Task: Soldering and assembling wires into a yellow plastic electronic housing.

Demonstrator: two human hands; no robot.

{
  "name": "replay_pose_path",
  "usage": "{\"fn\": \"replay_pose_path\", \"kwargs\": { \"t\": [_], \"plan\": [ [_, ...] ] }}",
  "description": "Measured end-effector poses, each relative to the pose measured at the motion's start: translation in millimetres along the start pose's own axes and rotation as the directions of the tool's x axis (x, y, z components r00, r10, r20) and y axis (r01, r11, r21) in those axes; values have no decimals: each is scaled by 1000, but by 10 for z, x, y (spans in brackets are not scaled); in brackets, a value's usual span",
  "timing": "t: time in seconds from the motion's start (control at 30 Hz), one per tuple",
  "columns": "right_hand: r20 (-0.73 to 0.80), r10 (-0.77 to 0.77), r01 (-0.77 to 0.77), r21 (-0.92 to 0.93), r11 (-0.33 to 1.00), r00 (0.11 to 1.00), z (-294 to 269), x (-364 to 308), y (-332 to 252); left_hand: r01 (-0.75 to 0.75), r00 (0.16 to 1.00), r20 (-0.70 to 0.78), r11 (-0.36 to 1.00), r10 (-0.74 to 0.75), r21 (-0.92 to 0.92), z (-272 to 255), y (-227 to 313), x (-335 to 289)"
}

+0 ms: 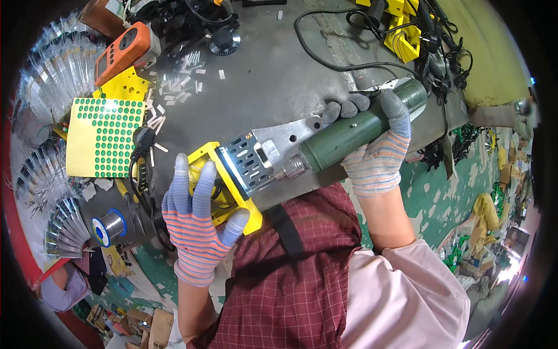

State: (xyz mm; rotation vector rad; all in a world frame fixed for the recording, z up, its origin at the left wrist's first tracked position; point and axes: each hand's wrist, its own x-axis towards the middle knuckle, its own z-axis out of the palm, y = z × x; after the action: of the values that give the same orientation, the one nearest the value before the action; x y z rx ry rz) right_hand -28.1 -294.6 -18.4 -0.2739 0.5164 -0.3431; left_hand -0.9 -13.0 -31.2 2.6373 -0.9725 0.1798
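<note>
Head view showed the tool you held slanting across the near edge of the bench point(264, 70), its green handle point(343, 138) up to the right and its yellow frame point(251, 216) down to the left. Between them sat a slotted metal guard point(247, 164), with a silver plate point(299, 129) running along the far side of the handle's front.

Your right hand point(375, 160), gloved, was wrapped around the handle from below, the thumb lying over it near the rear and grey fingertips showing on its far side. Your left hand point(199, 221), also gloved, gripped the frame, fingers over its outer end and thumb at the near corner.

Behind the handle, a black cable point(317, 55) looped over the bench. Left of the frame lay a black plug point(144, 138), just beside a yellow sheet point(104, 139) of green dots. Small white pieces point(221, 74) were scattered beyond, near a black dial point(224, 42) and an orange meter point(121, 55). Nearer you, at the left, stood a spool of wire point(110, 225). More yellow parts point(403, 43) lay at the far right, among dark cords. Your maroon apron point(290, 273) filled the foreground, above a worn green floor point(427, 189).
</note>
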Motion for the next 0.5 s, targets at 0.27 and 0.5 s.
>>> {"fn": "replay_pose_path", "kwargs": {
  "t": [0.27,0.5],
  "plan": [
    [-99,-90,83,-65,994,991,-123,34,5,-7,994,-112,999,12,50,88,26,-26],
    [5,-152,152,-88,985,988,-138,1,92,59,975,-218,995,-39,83,247,68,-40]
  ]
}}
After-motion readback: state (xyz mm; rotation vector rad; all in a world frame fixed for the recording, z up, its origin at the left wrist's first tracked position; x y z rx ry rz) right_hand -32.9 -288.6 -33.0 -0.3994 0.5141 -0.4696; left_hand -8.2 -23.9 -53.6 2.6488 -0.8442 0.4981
